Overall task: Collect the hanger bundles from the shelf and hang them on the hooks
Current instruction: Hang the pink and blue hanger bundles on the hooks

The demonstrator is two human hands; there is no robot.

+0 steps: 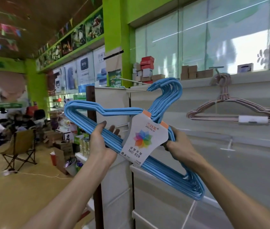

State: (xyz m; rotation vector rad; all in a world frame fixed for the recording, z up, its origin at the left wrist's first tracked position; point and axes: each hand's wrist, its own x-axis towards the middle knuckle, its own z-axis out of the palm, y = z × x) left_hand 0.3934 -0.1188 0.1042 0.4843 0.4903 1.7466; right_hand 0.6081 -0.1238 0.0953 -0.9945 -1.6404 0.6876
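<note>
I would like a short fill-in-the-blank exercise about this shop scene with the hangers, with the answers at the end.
1. Both hands, left and right, hold a bundle of ____ hangers.
2. The label on this bundle shows NO. ____.
3. The pink hanger bundle already hangs on a ____.

Answers: blue; 829; hook

Both arms raised forward, left hand (pixel 103 142) and right hand (pixel 178 144) gripping, fingers curled
</note>
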